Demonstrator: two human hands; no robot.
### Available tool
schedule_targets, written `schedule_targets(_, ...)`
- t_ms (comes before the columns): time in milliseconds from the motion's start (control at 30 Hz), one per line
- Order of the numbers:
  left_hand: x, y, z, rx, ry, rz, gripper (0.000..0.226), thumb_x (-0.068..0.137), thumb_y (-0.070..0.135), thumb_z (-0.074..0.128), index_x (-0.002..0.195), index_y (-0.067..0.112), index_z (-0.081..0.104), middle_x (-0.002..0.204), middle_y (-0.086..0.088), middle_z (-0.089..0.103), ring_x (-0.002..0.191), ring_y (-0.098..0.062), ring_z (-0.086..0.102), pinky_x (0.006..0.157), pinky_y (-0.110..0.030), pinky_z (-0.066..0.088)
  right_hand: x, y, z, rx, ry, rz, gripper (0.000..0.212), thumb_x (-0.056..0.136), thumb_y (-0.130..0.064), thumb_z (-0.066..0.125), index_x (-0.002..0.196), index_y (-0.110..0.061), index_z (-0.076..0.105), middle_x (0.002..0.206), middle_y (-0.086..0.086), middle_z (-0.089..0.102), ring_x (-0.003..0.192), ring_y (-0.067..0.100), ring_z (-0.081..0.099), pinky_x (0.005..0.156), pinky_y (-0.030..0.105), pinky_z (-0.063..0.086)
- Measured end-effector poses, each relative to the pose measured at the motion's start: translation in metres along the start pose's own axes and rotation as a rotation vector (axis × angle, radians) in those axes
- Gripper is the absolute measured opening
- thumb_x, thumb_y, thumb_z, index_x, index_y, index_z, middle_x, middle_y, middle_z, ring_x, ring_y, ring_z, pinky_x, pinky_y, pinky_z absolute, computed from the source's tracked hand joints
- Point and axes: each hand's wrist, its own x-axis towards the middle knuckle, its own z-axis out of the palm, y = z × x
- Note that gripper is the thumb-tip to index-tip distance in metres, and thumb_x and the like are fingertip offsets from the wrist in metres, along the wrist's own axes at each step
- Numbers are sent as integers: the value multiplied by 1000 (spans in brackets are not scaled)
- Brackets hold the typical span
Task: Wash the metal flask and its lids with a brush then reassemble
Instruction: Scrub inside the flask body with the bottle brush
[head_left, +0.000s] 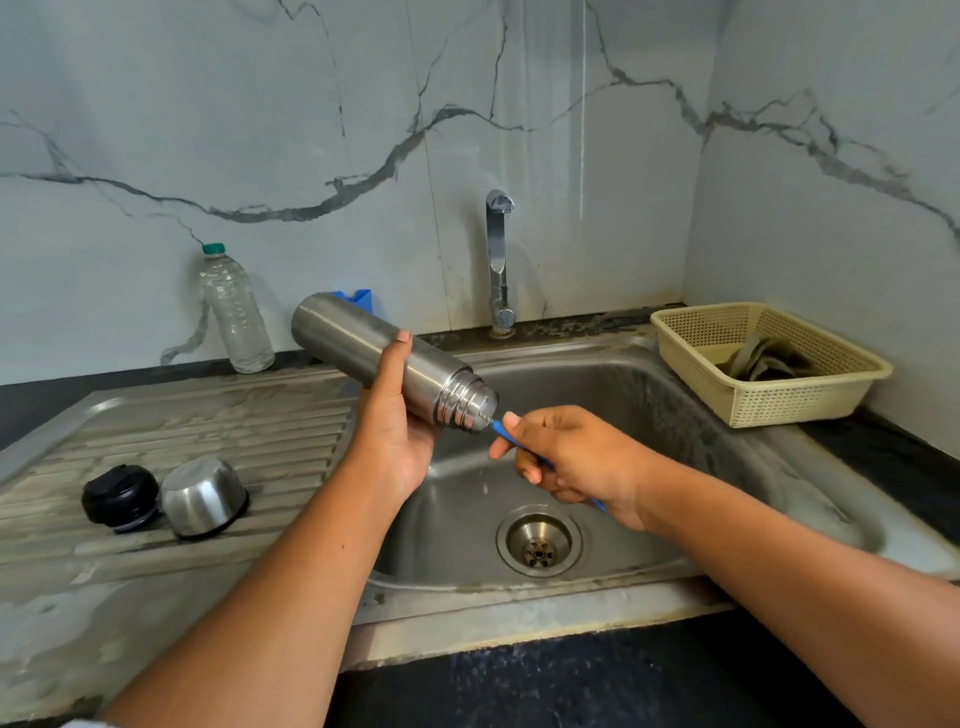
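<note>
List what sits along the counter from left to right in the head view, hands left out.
Black lid → steel cup lid → plastic bottle → flask → tap → basket.

Sink (675, 395) sits centre-right in the bench (909, 467), drainboard (208, 426) to its left. Two lids on the drainboard — stopper (120, 497) left of, touching, cup lid (203, 496). Flask (384, 358) held over the sink's left edge, brush (501, 430) at its mouth. Bottle (236, 312) behind the drainboard, tap (500, 260) behind the sink — basket (769, 364) at right, cloth (763, 358) inside.
</note>
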Motion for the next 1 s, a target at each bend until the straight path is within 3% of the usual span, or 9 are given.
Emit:
schedule_targets(100, -5, -9, 0, 80, -47, -8, 66, 88, 51, 73, 141, 17, 53, 130, -15, 70, 117, -28, 70, 97, -46, 59, 2, 8, 0, -11, 132, -84, 33, 103, -33, 58, 100, -6, 76, 59, 2, 54, 45, 8, 34, 42, 19, 28)
schedule_targets(200, -5, -9, 3, 89, -67, 4, 70, 88, 52, 74, 144, 18, 51, 133, -15, 69, 120, -29, 69, 97, -47, 59, 2, 14, -5, -225, 238, -204, 20, 96, -35, 68, 86, -23, 80, 59, -3, 60, 50, 7, 44, 51, 23, 37)
schedule_targets(300, -3, -8, 4, 104, -63, 8, 77, 82, 51, 76, 147, 19, 50, 138, -15, 65, 124, -30, 66, 102, -52, 56, 0, 15, -10, -325, 311, -250, 9, 93, -32, 72, 93, -31, 81, 63, -2, 66, 57, 4, 54, 58, 25, 44)
schedule_targets(400, -6, -7, 0, 116, -34, -5, 76, 82, 51, 75, 146, 19, 52, 140, -16, 64, 126, -31, 65, 102, -49, 56, -2, 12, -10, -294, 186, -170, 23, 97, -39, 63, 93, -23, 79, 64, 1, 68, 53, 9, 49, 56, 28, 42)
schedule_targets(600, -15, -6, -1, 162, -12, -40, 61, 89, 50, 71, 139, 20, 56, 135, -15, 67, 125, -30, 66, 99, -46, 57, -5, 6, -10, 118, 26, 91, 41, 103, -36, 51, 97, -3, 73, 56, 7, 50, 42, 10, 30, 42, 18, 26)
schedule_targets(733, -16, -5, 4, 153, -1, -36, 61, 82, 44, 69, 136, 20, 57, 129, -10, 71, 117, -22, 70, 83, -35, 61, -1, 17, -11, -371, 252, -112, 18, 96, -34, 69, 93, -20, 78, 63, 4, 64, 55, 25, 55, 57, 38, 48)
schedule_targets(833, -16, -3, 4, 162, -7, -19, 69, 81, 44, 75, 142, 19, 54, 130, -9, 71, 117, -23, 70, 81, -36, 62, -4, 21, -13, -613, 382, -248, 10, 92, -41, 72, 98, -34, 77, 68, -4, 66, 61, 16, 59, 60, 40, 53)
schedule_targets(933, -12, -2, 0, 157, 14, 3, 76, 79, 47, 83, 143, 18, 54, 128, -9, 71, 114, -21, 72, 74, -32, 61, -4, 12, -9, -634, 299, -221, 20, 97, -44, 63, 91, -29, 74, 66, -7, 67, 54, 9, 56, 56, 32, 50)
schedule_targets(1000, -12, -3, -1, 145, 13, -9, 81, 75, 49, 83, 143, 18, 53, 128, -9, 71, 114, -20, 72, 75, -31, 60, -4, 7, -3, -402, 186, -99, 31, 103, -42, 54, 89, -21, 73, 59, -4, 65, 45, 7, 45, 49, 24, 40)
